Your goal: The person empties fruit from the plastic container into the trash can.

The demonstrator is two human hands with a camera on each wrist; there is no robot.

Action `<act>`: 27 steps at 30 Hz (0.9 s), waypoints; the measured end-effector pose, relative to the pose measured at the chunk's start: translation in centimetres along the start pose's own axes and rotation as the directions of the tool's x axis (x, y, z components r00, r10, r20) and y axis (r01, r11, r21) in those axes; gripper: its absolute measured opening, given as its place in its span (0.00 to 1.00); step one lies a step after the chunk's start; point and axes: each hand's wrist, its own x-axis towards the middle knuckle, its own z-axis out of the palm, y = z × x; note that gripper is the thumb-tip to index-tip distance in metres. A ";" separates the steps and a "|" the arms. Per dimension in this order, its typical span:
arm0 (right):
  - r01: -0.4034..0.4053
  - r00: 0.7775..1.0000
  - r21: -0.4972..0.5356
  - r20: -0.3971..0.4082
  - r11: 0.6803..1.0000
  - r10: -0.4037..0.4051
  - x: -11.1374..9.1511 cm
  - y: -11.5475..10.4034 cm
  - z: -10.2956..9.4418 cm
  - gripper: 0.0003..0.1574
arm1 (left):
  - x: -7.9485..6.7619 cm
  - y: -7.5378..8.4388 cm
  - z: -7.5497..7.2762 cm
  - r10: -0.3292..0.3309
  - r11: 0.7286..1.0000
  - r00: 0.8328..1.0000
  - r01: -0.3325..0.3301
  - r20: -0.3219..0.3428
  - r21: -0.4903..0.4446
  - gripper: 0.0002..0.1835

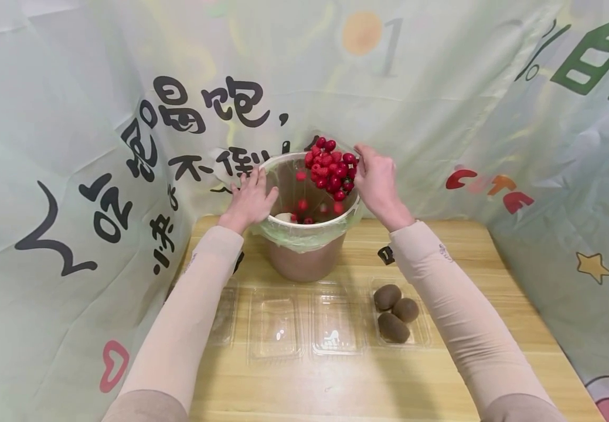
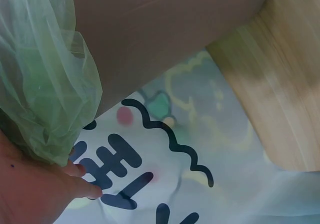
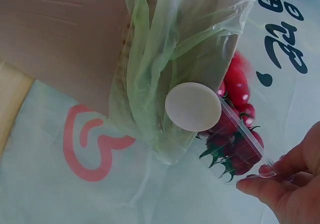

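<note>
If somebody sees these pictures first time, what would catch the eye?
Probably the bright red fruit, spilling from a clear container that the right hand pinches over the bin. Then perhaps the black lettering on the cloth left of the bin, and three brown, kiwi-like fruits in a clear tray on the right of the table.

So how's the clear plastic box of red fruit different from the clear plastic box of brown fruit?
The red-fruit box is tilted over the round brown bin, pinched by the right hand; the brown-fruit box sits flat on the wooden table. The red-fruit box holds many small pieces, the brown-fruit box three bigger ones. Both are clear plastic.
</note>
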 end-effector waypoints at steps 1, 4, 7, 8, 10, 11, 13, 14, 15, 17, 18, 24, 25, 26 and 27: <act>0.008 1.000 -0.002 0.000 1.000 -0.008 0.0 0.0 0.0 0.23 | 0.0 0.0 0.0 0.001 1.000 1.000 -0.001 0.000 -0.001 0.41; 0.037 0.999 -0.010 0.000 0.999 -0.037 -0.1 -0.3 0.0 0.24 | 0.0 0.0 0.0 0.004 1.000 1.000 -0.004 -0.006 0.002 0.41; 0.078 0.997 -0.013 -0.004 0.997 -0.078 -0.2 -0.3 0.1 0.25 | 0.0 0.1 0.0 0.007 1.000 1.000 -0.007 -0.010 0.012 0.41; 0.089 0.996 -0.013 -0.009 0.996 -0.090 -0.2 -0.3 0.1 0.25 | 0.0 0.1 0.0 0.008 1.000 1.000 -0.008 -0.011 0.016 0.41; 0.122 0.992 -0.017 -0.024 0.992 -0.123 -0.3 -0.3 0.3 0.24 | 0.0 0.1 0.0 0.012 1.000 1.000 -0.012 -0.017 0.023 0.41; 0.137 0.990 -0.022 -0.032 0.990 -0.138 -0.3 -0.2 0.4 0.23 | 0.0 0.1 -0.1 0.015 1.000 1.000 -0.014 -0.016 0.027 0.41; 0.156 0.987 -0.027 -0.043 0.987 -0.157 -0.4 -0.2 0.5 0.23 | 0.0 0.2 -0.1 0.018 0.999 1.000 -0.018 -0.014 0.032 0.41; 0.162 0.986 -0.029 -0.047 0.986 -0.163 -0.4 -0.1 0.6 0.22 | 0.0 0.2 -0.1 0.020 0.999 1.000 -0.019 -0.014 0.035 0.41; 0.168 0.984 -0.034 -0.051 0.985 -0.170 -0.4 0.0 0.6 0.22 | -0.1 0.2 -0.1 0.021 0.999 1.000 -0.021 -0.015 0.037 0.41; 0.175 0.983 -0.038 -0.056 0.984 -0.177 -0.5 0.1 0.7 0.21 | -0.1 0.2 -0.1 0.022 0.999 1.000 -0.021 -0.008 0.038 0.41; 0.177 0.982 -0.031 -0.057 0.984 -0.178 -0.5 0.1 0.8 0.21 | -0.1 0.2 0.0 0.021 0.999 1.000 -0.021 -0.007 0.038 0.41; 0.193 0.978 -0.022 -0.073 0.981 -0.194 -0.9 0.2 0.9 0.19 | -0.1 0.0 0.0 0.019 0.999 1.000 -0.019 -0.001 0.033 0.41; 0.192 0.978 -0.018 -0.073 0.981 -0.193 -0.9 0.3 0.9 0.19 | 0.0 0.0 0.0 0.019 0.999 1.000 -0.019 -0.001 0.031 0.41; 0.192 0.979 -0.013 -0.074 0.981 -0.192 -1.0 0.3 0.9 0.19 | 0.0 0.0 0.0 0.019 0.999 1.000 -0.019 0.000 0.032 0.41; 0.193 0.978 -0.007 -0.075 0.981 -0.193 -1.0 0.2 0.9 0.19 | 0.0 0.1 0.0 0.018 0.999 1.000 -0.018 0.000 0.032 0.41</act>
